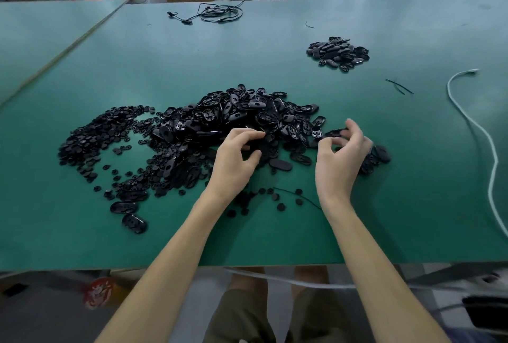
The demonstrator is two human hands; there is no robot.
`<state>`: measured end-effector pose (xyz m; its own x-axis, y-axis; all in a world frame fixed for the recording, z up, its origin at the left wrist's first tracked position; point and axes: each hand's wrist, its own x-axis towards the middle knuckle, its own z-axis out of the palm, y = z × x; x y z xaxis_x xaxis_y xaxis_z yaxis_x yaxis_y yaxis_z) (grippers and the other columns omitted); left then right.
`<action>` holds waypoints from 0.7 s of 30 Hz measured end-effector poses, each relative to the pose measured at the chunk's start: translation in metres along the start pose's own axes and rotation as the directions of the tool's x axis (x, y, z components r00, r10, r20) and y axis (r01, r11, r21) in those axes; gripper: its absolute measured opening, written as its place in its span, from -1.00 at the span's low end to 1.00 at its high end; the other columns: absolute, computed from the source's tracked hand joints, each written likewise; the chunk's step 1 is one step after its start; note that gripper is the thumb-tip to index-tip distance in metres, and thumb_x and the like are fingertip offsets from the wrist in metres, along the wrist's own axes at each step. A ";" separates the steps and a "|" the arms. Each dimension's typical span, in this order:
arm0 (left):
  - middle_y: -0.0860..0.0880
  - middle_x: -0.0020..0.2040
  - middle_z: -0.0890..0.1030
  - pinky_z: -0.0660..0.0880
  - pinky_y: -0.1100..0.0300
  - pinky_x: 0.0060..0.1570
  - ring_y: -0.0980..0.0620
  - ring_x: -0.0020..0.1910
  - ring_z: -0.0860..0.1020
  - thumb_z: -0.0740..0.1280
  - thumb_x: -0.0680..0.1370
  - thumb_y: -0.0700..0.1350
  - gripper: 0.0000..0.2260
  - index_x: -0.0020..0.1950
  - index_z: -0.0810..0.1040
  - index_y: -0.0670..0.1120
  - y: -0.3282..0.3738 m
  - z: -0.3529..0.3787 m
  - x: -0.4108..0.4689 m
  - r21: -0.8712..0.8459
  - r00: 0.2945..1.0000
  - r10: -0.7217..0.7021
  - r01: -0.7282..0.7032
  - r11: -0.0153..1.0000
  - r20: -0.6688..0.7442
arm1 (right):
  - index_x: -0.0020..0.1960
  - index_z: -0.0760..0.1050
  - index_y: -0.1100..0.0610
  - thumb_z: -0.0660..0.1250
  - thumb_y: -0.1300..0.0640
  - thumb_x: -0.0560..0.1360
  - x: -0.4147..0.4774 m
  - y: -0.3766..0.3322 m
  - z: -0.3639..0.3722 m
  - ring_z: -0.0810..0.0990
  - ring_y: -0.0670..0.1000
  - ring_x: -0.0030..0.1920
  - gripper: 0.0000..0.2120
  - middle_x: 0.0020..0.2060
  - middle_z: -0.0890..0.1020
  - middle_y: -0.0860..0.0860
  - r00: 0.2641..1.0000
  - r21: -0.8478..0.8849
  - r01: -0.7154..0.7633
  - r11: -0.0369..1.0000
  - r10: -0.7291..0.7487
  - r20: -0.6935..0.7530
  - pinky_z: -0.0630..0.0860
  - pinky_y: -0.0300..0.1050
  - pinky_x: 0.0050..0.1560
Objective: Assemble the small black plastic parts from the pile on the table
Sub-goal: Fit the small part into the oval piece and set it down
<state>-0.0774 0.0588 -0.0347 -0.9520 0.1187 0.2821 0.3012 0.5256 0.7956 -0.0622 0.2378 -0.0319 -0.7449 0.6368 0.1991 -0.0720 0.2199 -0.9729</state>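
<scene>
Here, the pile of black plastic parts [233, 117] spreads across the middle of the green counter [275, 238]. The left hand [233, 158] rests on the pile's near side, its fingers curled down among the parts. The right hand [341, 158] is at the pile's right end, fingers curled toward the thumb. Whether either hand grips a part cannot be told. A smaller pile [338, 52] lies toward the far right corner.

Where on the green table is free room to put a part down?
Bare green table top lies along the near edge, between the forearms, and between the big pile of black plastic parts and the small far pile. Crowded around the left hand and right hand.
</scene>
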 end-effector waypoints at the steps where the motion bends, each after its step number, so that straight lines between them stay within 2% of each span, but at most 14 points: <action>1: -0.01 0.31 0.55 0.44 0.16 0.37 0.06 0.30 0.51 0.43 0.60 -0.29 -0.68 0.36 0.62 -0.13 0.001 0.000 0.000 0.031 1.000 0.005 -0.005 1.000 0.018 | 0.52 0.31 0.22 0.25 0.33 0.62 0.000 -0.001 0.000 0.51 -0.32 -0.04 -0.52 0.26 0.29 0.05 1.000 -0.003 -0.004 1.000 0.004 -0.015 0.44 -0.47 -0.03; 5: 0.00 0.40 0.48 0.28 -0.02 0.52 0.00 0.45 0.34 0.48 0.59 -0.18 -0.60 0.42 0.57 -0.13 0.003 0.003 -0.001 0.151 0.998 -0.003 -0.006 0.988 0.063 | 0.52 0.28 0.24 0.25 0.39 0.59 0.000 -0.002 0.000 0.49 -0.09 0.06 -0.49 0.27 0.25 0.06 0.996 0.002 -0.006 1.000 0.006 -0.089 0.45 -0.44 -0.01; 9: 0.03 0.38 0.48 0.27 -0.03 0.50 -0.01 0.43 0.33 0.49 0.58 -0.17 -0.62 0.39 0.57 -0.09 0.004 0.004 -0.001 0.180 0.998 -0.014 0.003 0.984 0.055 | 0.46 0.32 0.22 0.24 0.42 0.55 -0.001 -0.002 0.000 0.47 -0.04 0.08 -0.50 0.26 0.24 0.05 0.993 0.016 0.001 1.000 0.001 -0.121 0.52 -0.16 0.11; 12: 0.04 0.27 0.52 0.33 0.08 0.42 0.03 0.33 0.39 0.50 0.56 -0.19 -0.66 0.31 0.55 -0.03 0.003 0.004 -0.001 0.129 0.999 -0.042 0.038 0.991 0.027 | 0.44 0.35 0.17 0.24 0.44 0.53 -0.001 -0.003 -0.002 0.45 -0.09 0.05 -0.49 0.26 0.23 0.03 0.990 0.031 0.028 0.999 -0.023 -0.142 0.52 -0.23 0.04; 15: 0.05 0.11 0.58 0.38 0.35 0.16 0.13 0.12 0.50 0.48 0.57 -0.23 -0.73 0.18 0.52 0.01 0.004 0.003 -0.002 0.047 0.997 -0.071 0.070 0.996 0.004 | 0.41 0.39 0.15 0.23 0.44 0.53 -0.002 -0.002 -0.002 0.47 -0.10 0.07 -0.52 0.25 0.28 0.03 0.990 0.046 0.071 0.996 -0.065 -0.126 0.50 -0.29 0.00; 18: 0.02 0.00 0.63 0.45 0.40 0.02 0.18 -0.04 0.55 0.45 0.59 -0.27 -0.81 0.09 0.54 -0.04 0.005 0.003 -0.002 -0.065 0.997 -0.074 0.072 0.995 -0.036 | 0.30 0.50 0.15 0.26 0.42 0.55 -0.003 0.000 -0.001 0.51 -0.19 -0.02 -0.63 0.18 0.44 0.02 0.990 -0.003 0.142 0.990 -0.142 -0.010 0.46 -0.33 -0.03; 21: -0.01 -0.07 0.62 0.45 0.39 -0.05 0.23 -0.14 0.53 0.45 0.60 -0.23 -0.87 0.09 0.59 -0.05 0.005 0.001 -0.002 -0.176 0.985 -0.111 0.087 0.980 -0.129 | 0.20 0.61 0.11 0.33 0.37 0.58 -0.004 0.003 0.002 0.54 -0.19 -0.01 -0.72 0.09 0.56 -0.03 0.940 -0.091 0.273 0.958 -0.245 0.239 0.44 -0.34 -0.02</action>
<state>-0.0738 0.0621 -0.0319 -0.9647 -0.0498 0.2587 0.2216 0.3773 0.8992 -0.0609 0.2342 -0.0363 -0.8404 0.3681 0.3977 -0.2120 0.4522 -0.8664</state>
